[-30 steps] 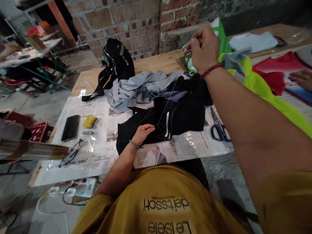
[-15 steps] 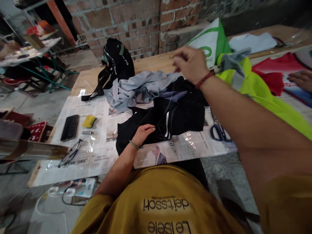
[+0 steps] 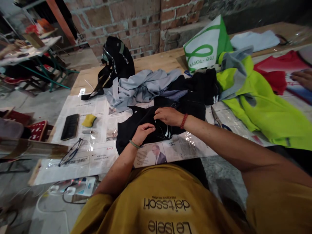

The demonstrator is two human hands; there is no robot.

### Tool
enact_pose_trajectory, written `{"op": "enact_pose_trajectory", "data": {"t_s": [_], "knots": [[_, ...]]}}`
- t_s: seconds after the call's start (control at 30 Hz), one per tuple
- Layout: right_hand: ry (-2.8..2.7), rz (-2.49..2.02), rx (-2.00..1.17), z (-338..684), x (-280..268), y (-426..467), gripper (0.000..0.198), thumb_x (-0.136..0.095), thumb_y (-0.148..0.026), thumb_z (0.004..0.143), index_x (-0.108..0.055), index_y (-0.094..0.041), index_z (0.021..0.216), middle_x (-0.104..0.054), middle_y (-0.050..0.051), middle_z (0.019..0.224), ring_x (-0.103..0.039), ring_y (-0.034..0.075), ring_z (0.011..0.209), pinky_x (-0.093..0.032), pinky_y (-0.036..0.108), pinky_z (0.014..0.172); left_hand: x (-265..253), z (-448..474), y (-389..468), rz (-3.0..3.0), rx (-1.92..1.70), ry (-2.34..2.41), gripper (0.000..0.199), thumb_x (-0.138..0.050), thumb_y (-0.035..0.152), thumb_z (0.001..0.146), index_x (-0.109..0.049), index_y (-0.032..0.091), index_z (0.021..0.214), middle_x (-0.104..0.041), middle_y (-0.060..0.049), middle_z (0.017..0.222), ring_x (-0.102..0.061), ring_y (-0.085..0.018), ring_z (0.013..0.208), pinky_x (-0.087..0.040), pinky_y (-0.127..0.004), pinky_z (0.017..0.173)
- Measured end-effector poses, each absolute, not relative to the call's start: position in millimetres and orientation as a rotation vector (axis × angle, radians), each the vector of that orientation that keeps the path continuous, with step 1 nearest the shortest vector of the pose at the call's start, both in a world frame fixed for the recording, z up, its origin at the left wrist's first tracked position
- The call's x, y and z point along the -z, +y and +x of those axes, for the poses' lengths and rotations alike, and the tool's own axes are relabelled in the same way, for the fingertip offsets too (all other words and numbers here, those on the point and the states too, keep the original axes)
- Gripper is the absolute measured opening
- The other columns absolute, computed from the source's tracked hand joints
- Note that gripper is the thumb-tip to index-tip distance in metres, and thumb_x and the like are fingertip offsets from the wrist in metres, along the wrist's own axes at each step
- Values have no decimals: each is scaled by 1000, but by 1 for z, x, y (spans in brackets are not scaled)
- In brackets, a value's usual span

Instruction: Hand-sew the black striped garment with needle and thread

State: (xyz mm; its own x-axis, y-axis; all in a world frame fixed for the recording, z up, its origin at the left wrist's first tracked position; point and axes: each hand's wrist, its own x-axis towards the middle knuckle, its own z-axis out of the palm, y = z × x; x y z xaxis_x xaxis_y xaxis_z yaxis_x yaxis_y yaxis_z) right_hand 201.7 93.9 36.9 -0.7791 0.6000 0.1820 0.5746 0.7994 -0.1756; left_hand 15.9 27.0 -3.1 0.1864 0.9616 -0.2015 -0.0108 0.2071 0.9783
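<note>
A black garment [image 3: 136, 120] with white stripes lies crumpled on the newspaper in front of me. My left hand [image 3: 143, 134], with a green bracelet, pinches its cloth between thumb and forefinger. Close beside it, my right hand [image 3: 168, 116], wearing a red bracelet, is closed over the same cloth. At its fingertips shows a tiny pale glint, which looks like a sewing needle [image 3: 156, 121]. Thin light thread [image 3: 161, 132] loops over the black cloth near the stripes. The cloth right under the fingers is partly hidden.
Scissors [image 3: 218, 120] lie right of the garment; grey cloth [image 3: 143, 86] and a black bag [image 3: 122, 60] lie behind. Left are a phone [image 3: 70, 127], yellow sponge [image 3: 89, 120] and glasses [image 3: 71, 152]. A neon-yellow garment [image 3: 265, 104] and another person's hand [image 3: 303, 78] are at the right.
My right hand has come down from its raised position, back to the black garment beside my left hand. The thread, stretched upward before, is now slack. My left hand stays in place.
</note>
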Motion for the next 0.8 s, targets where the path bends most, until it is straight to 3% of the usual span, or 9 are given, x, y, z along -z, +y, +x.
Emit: {"op": "enact_pose_trajectory", "data": {"t_s": [0.8], "knots": [[-2798,-845,-254,205,-32,87,27,-47,-13,84,-70,-22,95,-64,8,103,-60,17,84,-44,28,73,6,15,27,1145,-928,1130,22,-73,30,59,-69,15,73,-58,3,62,-45,-8,58,-36,-22,58]]}}
